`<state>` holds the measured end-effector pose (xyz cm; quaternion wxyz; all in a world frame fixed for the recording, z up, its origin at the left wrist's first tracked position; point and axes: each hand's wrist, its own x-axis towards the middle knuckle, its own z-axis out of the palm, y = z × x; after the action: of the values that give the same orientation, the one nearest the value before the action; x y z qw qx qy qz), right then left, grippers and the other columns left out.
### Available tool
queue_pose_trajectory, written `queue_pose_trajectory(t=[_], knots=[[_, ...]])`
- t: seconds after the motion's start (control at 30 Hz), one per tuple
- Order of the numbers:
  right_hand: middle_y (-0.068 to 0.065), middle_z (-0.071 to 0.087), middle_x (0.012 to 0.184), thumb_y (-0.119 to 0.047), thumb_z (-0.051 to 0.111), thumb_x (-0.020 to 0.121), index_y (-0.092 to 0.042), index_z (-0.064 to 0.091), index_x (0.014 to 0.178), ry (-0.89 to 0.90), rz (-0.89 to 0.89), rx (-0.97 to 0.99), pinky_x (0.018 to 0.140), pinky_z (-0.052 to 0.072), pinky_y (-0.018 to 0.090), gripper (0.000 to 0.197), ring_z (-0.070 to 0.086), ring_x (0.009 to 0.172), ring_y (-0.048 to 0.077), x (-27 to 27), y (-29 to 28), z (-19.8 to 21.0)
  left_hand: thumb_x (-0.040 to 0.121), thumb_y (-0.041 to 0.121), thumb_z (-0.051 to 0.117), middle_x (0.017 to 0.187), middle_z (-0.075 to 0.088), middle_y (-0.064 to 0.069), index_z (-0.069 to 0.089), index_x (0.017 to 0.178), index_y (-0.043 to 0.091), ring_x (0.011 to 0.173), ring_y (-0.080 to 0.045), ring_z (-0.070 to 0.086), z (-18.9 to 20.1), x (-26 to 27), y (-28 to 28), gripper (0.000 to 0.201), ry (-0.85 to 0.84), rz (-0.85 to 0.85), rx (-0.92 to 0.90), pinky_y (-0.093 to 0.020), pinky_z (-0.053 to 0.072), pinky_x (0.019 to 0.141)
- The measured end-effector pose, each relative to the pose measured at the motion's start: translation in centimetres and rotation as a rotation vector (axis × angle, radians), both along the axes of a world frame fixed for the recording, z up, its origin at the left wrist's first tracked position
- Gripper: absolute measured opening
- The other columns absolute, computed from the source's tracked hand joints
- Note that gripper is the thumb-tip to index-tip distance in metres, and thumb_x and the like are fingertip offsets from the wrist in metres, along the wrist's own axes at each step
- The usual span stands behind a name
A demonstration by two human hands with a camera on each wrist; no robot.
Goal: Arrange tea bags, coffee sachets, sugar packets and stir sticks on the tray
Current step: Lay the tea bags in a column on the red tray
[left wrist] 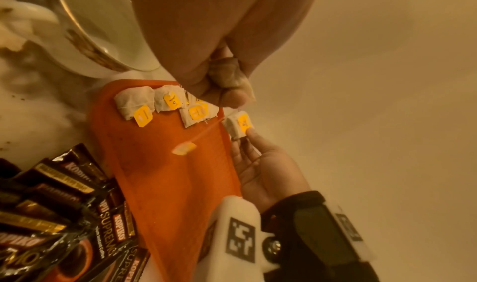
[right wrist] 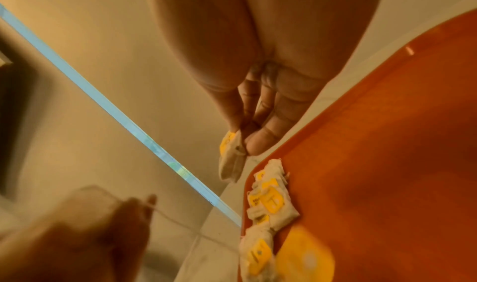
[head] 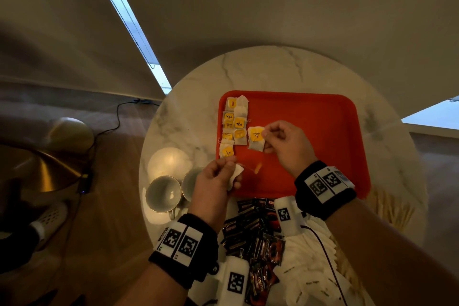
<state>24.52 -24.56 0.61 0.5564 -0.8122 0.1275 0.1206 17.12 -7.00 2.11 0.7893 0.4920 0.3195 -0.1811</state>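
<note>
While pinched at its edge by right hand (head: 285, 144) thumb and fingers, tea bag (head: 255, 141) with yellow tag face up, held just above red tray (head: 323, 131), beside the laid bags. Same bag seen edge-on from the right wrist (right wrist: 231, 159), clamped between fingertips (right wrist: 258, 143). Second tea bag (head: 235, 176) bunched inside curled fingers of left hand (head: 216, 181) over the tray's near-left corner; its string running out to a yellow tag (head: 258, 167) dangling over the tray, blurred. From the left wrist, that bag (left wrist: 229, 76) squeezed between thumb and fingers. Row of bags (head: 233, 124) lying flat in two columns along the tray's left edge, overlapping, tags up. Rest of tray bare red. Off the tray, toward the body: heap of dark coffee sachets (head: 250, 228), white sugar packets (head: 313, 256) just right of them, pale stir sticks (head: 395, 213) at the right. Two cups (head: 162, 194) left of the tray, near the left hand. All on round marble table (head: 273, 69).
</note>
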Motion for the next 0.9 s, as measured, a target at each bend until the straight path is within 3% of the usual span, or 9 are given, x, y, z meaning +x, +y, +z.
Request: queue_pose_trajectory(t=[0.07, 0.17, 0.3, 0.4, 0.53, 0.63, 0.7, 0.83, 0.9], knots=[[0.005, 0.07, 0.09, -0.014, 0.061, 0.099, -0.015, 0.064, 0.097, 0.06, -0.02, 0.005, 0.07, 0.06, 0.027, 0.004, 0.07, 0.077, 0.016, 0.6, 0.2, -1.3, 0.103, 0.015, 0.054, 0.085, 0.064, -0.012, 0.067, 0.117, 0.005, 0.063, -0.011, 0.053, -0.1, 0.2, 0.3, 0.021, -0.01, 0.023, 0.016, -0.022, 0.045, 0.057], [0.007, 0.07, 0.09, -0.013, 0.061, 0.099, -0.018, 0.062, 0.092, 0.13, -0.017, 0.018, 0.073, 0.061, 0.033, 0.009, 0.071, 0.075, 0.018, 1.4, 0.8, -3.3, 0.105, 0.019, 0.051, 0.069, 0.058, -0.001, 0.07, 0.111, 0.01, 0.059, -0.011, 0.048, 0.2, 0.3, 0.7, 0.022, -0.035, 0.023, 0.03, -0.027, 0.038, 0.058], [0.002, 0.067, 0.085, -0.012, 0.06, 0.099, -0.021, 0.06, 0.088, 0.169, 0.024, -0.021, 0.072, 0.06, 0.032, 0.014, 0.067, 0.073, 0.017, 2.1, 2.1, -5.4, 0.105, 0.02, 0.05, 0.066, 0.056, 0.001, 0.069, 0.111, 0.007, 0.057, -0.01, 0.046, 0.8, 0.5, 0.9, 0.024, -0.061, 0.003, 0.039, -0.027, 0.037, 0.058], [0.0, 0.066, 0.084, -0.014, 0.06, 0.099, -0.019, 0.061, 0.093, 0.187, 0.072, -0.093, 0.07, 0.059, 0.03, 0.008, 0.067, 0.074, 0.017, 2.4, 3.1, -6.6, 0.105, 0.021, 0.05, 0.065, 0.055, 0.0, 0.071, 0.109, 0.008, 0.057, -0.01, 0.046, 1.0, 0.5, 0.9, 0.024, -0.069, -0.001, 0.039, -0.027, 0.037, 0.058], [-0.002, 0.066, 0.089, -0.024, 0.064, 0.096, -0.03, 0.058, 0.084, 0.209, 0.045, -0.173, 0.078, 0.061, 0.047, 0.015, 0.07, 0.083, 0.021, 2.6, 3.6, -8.1, 0.105, 0.018, 0.051, 0.068, 0.056, -0.002, 0.072, 0.107, 0.008, 0.057, -0.01, 0.046, 0.9, 0.3, 1.0, 0.023, -0.076, 0.01, 0.025, -0.024, 0.038, 0.057], [-0.004, 0.066, 0.085, -0.03, 0.074, 0.088, -0.028, 0.057, 0.086, 0.177, -0.005, -0.211, 0.072, 0.06, 0.038, 0.017, 0.068, 0.078, 0.018, 2.6, 4.1, -8.1, 0.105, 0.018, 0.05, 0.068, 0.057, -0.001, 0.071, 0.107, 0.007, 0.059, -0.01, 0.046, 0.8, 0.2, 1.1, 0.023, -0.081, 0.009, 0.008, -0.021, 0.039, 0.054], [-0.002, 0.066, 0.082, -0.026, 0.077, 0.086, -0.024, 0.058, 0.092, 0.157, 0.011, -0.263, 0.068, 0.058, 0.034, 0.02, 0.067, 0.075, 0.018, 2.5, 4.3, -8.0, 0.105, 0.018, 0.05, 0.068, 0.058, 0.0, 0.071, 0.107, 0.008, 0.06, -0.01, 0.045, 0.6, 0.1, 1.2, 0.023, -0.082, 0.006, 0.006, -0.021, 0.039, 0.054], [-0.001, 0.066, 0.08, -0.022, 0.075, 0.087, -0.022, 0.058, 0.09, 0.178, -0.013, -0.279, 0.07, 0.061, 0.04, 0.018, 0.069, 0.074, 0.021, 2.7, 4.3, -7.8, 0.105, 0.018, 0.05, 0.071, 0.059, -0.002, 0.072, 0.105, 0.008, 0.061, -0.011, 0.046, 0.4, 0.0, 1.2, 0.024, -0.08, 0.012, 0.014, -0.022, 0.04, 0.054], [-0.005, 0.064, 0.08, -0.028, 0.076, 0.087, -0.021, 0.058, 0.096, 0.186, -0.015, -0.306, 0.07, 0.058, 0.036, 0.021, 0.067, 0.077, 0.018, 2.6, 4.1, -7.2, 0.105, 0.018, 0.049, 0.075, 0.06, -0.005, 0.072, 0.107, 0.006, 0.061, -0.012, 0.048, 0.5, 0.1, 1.2, 0.026, -0.069, 0.018, 0.003, -0.022, 0.041, 0.054]])
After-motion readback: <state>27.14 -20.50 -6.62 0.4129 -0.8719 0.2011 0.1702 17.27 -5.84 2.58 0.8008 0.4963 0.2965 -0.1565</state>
